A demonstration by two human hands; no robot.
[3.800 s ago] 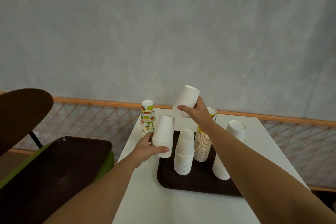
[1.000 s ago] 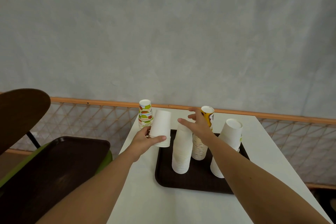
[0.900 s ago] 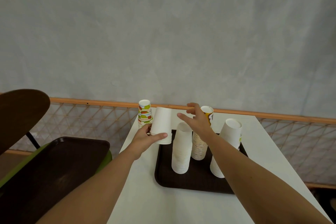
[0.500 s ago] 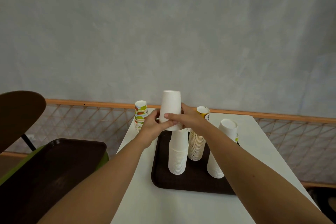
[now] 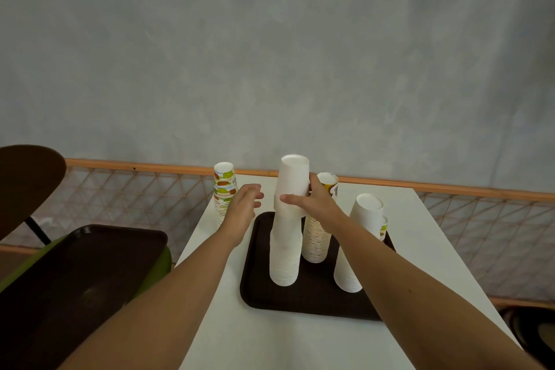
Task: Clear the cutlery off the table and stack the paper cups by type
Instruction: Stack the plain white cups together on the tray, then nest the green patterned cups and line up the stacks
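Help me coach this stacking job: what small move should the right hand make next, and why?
Probably press the top white cups straight down until they seat, then let go. The right hand grips them atop the white stack on the tray, their rims show as a ledge partway up the column, and the left hand hovers open beside it, touching nothing.

Grey wall (image 5: 270,45), orange lattice railing (image 5: 135,197)

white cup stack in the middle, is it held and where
The right hand grips the tall white paper cup stack around its upper cups; the left hand, open beside it, holds nothing.
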